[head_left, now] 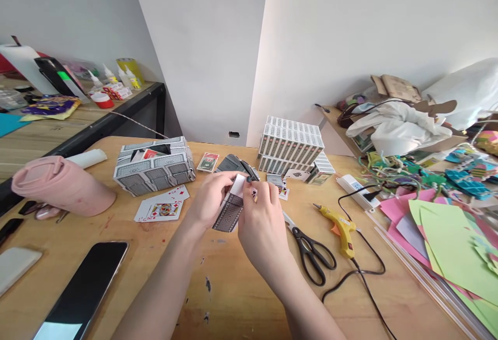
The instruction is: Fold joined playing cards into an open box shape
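Observation:
Over the middle of the table, my left hand (210,197) grips a folded playing-card piece (229,213) with a grey patterned back and a white end at the top. My right hand (264,215) pinches the same piece from the right, fingertips near its top. A dark pile of playing cards (230,165) lies just behind my hands. Left of them, face-up playing cards (163,210) are spread on the table. A box built from playing cards (154,166) stands behind those, with cards inside it. The underside of the held piece is hidden.
Black-handled scissors (311,251) and a yellow glue gun (342,232) with its cord lie to the right. Stacked card boxes (290,145) stand at the back. A pink tumbler (64,184) and a phone (83,291) are at left, coloured paper (447,241) at far right.

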Action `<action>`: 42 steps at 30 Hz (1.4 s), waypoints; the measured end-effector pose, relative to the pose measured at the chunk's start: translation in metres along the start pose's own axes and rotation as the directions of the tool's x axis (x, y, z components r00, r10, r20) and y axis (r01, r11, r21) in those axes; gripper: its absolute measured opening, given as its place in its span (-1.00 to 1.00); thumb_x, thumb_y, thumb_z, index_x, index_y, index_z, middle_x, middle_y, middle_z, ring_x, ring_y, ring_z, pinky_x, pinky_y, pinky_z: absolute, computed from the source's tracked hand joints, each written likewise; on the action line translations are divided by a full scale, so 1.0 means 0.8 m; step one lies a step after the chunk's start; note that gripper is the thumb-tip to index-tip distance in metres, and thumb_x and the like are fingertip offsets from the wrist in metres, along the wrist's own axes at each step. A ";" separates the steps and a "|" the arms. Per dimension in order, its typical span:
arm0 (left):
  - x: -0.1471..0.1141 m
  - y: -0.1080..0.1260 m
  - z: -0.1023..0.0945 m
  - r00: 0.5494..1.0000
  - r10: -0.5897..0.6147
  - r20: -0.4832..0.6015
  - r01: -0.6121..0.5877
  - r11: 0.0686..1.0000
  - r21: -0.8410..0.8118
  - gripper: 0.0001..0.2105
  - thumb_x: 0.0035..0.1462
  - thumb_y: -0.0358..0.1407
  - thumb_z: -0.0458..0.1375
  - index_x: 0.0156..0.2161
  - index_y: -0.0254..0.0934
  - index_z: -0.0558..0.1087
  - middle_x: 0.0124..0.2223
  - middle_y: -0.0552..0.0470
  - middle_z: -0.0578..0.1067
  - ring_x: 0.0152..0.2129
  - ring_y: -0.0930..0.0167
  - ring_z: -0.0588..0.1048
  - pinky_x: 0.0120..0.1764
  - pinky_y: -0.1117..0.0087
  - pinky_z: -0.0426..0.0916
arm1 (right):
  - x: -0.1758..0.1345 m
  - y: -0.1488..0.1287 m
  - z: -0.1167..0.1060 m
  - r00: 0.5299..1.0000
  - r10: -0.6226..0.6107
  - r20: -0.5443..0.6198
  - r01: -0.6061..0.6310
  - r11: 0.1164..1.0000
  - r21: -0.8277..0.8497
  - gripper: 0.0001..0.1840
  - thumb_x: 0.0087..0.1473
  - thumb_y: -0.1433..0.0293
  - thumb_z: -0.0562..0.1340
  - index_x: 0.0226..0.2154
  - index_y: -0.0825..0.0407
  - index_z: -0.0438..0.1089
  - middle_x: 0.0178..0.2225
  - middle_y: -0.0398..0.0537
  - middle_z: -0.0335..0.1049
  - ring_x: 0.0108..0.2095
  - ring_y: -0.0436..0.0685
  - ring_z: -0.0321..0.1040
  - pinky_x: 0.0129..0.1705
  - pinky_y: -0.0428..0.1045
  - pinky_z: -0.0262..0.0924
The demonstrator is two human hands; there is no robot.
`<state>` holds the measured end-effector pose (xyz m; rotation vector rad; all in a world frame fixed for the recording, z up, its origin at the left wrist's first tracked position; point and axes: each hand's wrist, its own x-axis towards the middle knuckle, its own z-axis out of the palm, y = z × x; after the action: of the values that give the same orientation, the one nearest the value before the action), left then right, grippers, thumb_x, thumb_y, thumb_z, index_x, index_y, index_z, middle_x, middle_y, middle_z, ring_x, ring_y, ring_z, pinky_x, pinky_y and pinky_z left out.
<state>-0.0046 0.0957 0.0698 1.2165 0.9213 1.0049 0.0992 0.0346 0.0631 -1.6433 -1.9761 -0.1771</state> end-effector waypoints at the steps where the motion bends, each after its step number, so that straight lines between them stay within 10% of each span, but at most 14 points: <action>1: 0.000 -0.001 0.001 0.999 0.034 -0.029 -0.032 0.999 0.043 -0.72 -0.03 -0.26 0.02 -0.32 -0.36 0.52 -0.40 -0.03 0.55 -0.46 0.34 0.48 -0.38 0.38 0.33 | 0.000 0.000 0.000 1.000 0.001 0.010 -0.001 1.000 0.023 -0.58 -0.06 0.65 0.01 -0.12 0.20 0.33 -0.17 0.25 0.23 -0.16 0.30 0.07 -0.22 0.20 0.22; 6: -0.002 -0.003 0.001 0.959 0.220 -0.180 -0.088 0.832 0.549 -0.78 0.05 -0.26 0.06 -0.30 -0.28 0.52 -0.31 0.00 0.57 -0.36 0.33 0.49 -0.32 0.40 0.31 | 0.006 0.021 0.003 0.999 0.005 0.045 -0.020 0.943 0.331 -0.59 -0.02 0.61 0.03 -0.10 0.14 0.37 -0.19 0.16 0.28 -0.17 0.20 0.19 -0.18 0.10 0.25; 10: -0.007 -0.002 0.001 0.958 0.283 -0.042 -0.158 0.645 0.747 -0.78 0.10 -0.33 0.01 -0.34 -0.20 0.53 -0.38 0.09 0.57 -0.46 0.40 0.48 -0.42 0.44 0.25 | 0.012 0.049 0.009 0.979 0.196 0.053 -0.191 0.801 0.568 -0.77 0.07 0.46 0.10 -0.32 0.01 0.47 -0.39 -0.05 0.35 -0.38 0.05 0.29 -0.35 -0.04 0.26; 16: -0.012 0.001 0.002 0.919 0.379 0.110 -0.320 0.555 0.768 -0.79 0.13 -0.38 0.01 -0.35 -0.22 0.51 -0.35 0.09 0.52 -0.43 0.46 0.43 -0.40 0.47 0.23 | 0.019 0.064 0.005 0.969 0.218 0.120 -0.246 0.769 0.590 -0.92 -0.03 0.41 0.22 -0.50 0.02 0.42 -0.51 -0.17 0.25 -0.51 -0.03 0.21 -0.46 -0.10 0.15; 27: -0.018 0.011 0.005 0.893 0.444 0.072 -0.331 0.541 0.773 -0.79 0.14 -0.39 -0.03 -0.49 -0.28 0.36 -0.49 0.11 0.37 -0.54 0.50 0.30 -0.46 0.46 0.14 | 0.016 0.054 0.003 0.998 0.024 0.050 -0.047 0.845 0.532 -0.83 0.13 0.40 0.07 -0.50 0.01 0.18 -0.47 -0.15 0.19 -0.44 0.01 0.15 -0.41 -0.09 0.07; 35: -0.017 0.015 -0.013 0.868 0.469 0.163 -0.335 0.312 0.889 -0.77 0.12 -0.38 -0.04 -0.55 -0.27 0.28 -0.54 0.11 0.31 -0.57 0.48 0.26 -0.47 0.42 0.09 | 0.015 0.045 0.024 0.999 -0.048 -0.021 0.052 0.897 0.439 -0.77 0.19 0.39 -0.01 -0.50 -0.02 0.05 -0.48 -0.10 0.17 -0.40 0.08 0.13 -0.37 -0.04 0.09; 42: -0.010 0.006 -0.006 0.824 0.566 0.012 -0.309 0.432 0.847 -0.74 0.10 -0.38 0.00 -0.58 -0.28 0.37 -0.60 0.12 0.34 -0.60 0.48 0.29 -0.41 0.42 0.17 | 0.014 0.050 0.028 0.992 0.106 -0.070 -0.064 0.896 0.440 -0.80 0.11 0.27 0.14 -0.47 -0.01 0.17 -0.50 -0.15 0.19 -0.46 0.02 0.18 -0.46 -0.07 0.15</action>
<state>-0.0120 0.0901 0.0743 2.2744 1.4277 1.2186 0.1287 0.0636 0.0400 -1.3933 -1.7134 0.2108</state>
